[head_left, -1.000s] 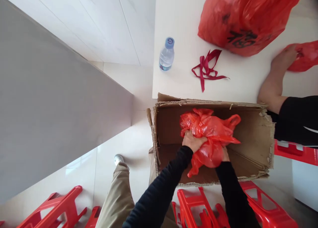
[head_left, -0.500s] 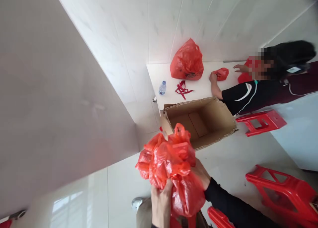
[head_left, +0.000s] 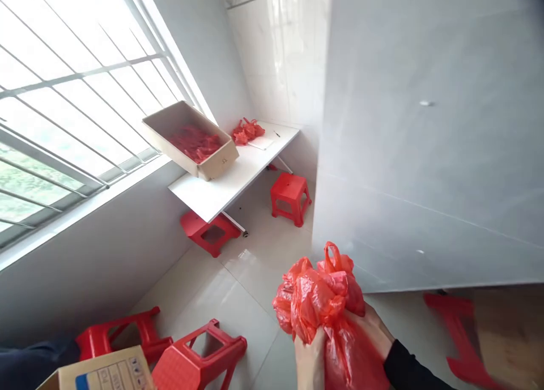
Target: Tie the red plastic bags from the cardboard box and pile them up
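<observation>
A bunch of red plastic bags [head_left: 317, 296] is held in front of me at the lower right of the head view, their tops gathered and one loop handle sticking up. My left hand [head_left: 310, 356] is closed round the near side of the bunch. From the right, my right hand [head_left: 374, 327] grips it too, with its fingers partly hidden behind the plastic. What the bags contain cannot be made out. Ahead on a white table [head_left: 212, 200] stands an open cardboard box [head_left: 216, 163] with a heap of red bags [head_left: 195, 143] inside.
More red bags [head_left: 249, 130] lie on the table by a paper and a pen. Red stools stand under the table [head_left: 291, 191] and at lower left [head_left: 199, 350], near another cardboard box [head_left: 114, 373]. A grey partition [head_left: 425, 152] rises on my right; a barred window is on the left.
My view has swung from the table with the empty box and a co-worker to another table by the window. Both hands still hold the bunch of red bags.
</observation>
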### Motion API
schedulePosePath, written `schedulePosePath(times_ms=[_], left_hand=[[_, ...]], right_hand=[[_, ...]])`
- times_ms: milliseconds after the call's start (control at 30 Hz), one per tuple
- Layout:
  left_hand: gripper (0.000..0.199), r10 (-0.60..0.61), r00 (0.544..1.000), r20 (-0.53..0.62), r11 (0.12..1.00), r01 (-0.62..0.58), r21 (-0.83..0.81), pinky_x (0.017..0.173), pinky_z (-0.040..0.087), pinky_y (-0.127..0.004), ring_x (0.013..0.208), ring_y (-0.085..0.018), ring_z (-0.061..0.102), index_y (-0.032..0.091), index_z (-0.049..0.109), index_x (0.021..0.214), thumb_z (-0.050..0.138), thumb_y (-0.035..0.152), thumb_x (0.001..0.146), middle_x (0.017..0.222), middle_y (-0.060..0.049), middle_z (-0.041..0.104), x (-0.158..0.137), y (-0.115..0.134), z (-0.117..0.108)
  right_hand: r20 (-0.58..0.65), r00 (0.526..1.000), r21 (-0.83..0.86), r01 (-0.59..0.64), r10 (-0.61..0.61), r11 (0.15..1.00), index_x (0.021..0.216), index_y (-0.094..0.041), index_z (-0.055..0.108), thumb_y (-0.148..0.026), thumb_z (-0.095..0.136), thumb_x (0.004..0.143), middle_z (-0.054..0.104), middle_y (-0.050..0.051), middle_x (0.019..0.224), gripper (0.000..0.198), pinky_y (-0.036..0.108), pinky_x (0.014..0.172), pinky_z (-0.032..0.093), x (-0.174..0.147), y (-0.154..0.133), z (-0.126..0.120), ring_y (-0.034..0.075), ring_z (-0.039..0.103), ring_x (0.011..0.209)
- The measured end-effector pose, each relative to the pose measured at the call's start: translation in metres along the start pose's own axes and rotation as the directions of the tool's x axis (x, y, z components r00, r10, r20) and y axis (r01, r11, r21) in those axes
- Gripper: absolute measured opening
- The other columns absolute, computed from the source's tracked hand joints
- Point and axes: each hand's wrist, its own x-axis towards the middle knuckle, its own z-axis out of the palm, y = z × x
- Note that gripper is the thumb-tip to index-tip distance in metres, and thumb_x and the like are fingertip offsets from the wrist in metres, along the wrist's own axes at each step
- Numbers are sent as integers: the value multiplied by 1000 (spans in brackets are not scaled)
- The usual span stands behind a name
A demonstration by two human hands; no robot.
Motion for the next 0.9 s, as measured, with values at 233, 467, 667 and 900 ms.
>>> schedulePosePath(times_ms=[233,467,667,900], left_hand=[[27,77,989,-126,997,-77,5,96,49,-45,114,-44,62,23,67,66,75,46,54,93,-15,73,157,82,-88],[37,104,981,-164,993,-112,-39,94,51,-43,113,-43,63,24,71,72,78,53,49,83,-10,74,299,234,-133],[38,138,989,-56,973,-146,-180,89,53,-41,106,-42,66,21,73,70,82,48,46,80,-10,75,401,362,-123],[41,206,958,197,925,-125,-359,90,53,-38,99,-36,69,13,73,86,81,36,53,81,-12,74,540,494,-75]], right_hand=[[79,992,-54,104,-100,993,88,-23,76,-43,79,63,77,7,86,33,49,100,48,147,-20,151,37,69,96],[156,984,-49,99,-90,994,95,-23,76,-46,77,66,78,7,96,37,47,91,53,304,-81,279,36,69,98],[111,987,-83,122,-112,989,98,-22,74,-52,77,65,77,10,102,45,49,95,52,424,-143,340,37,67,106],[-80,983,-199,147,-165,969,104,-14,69,-55,76,63,75,14,106,59,49,100,48,576,-231,375,38,63,114]])
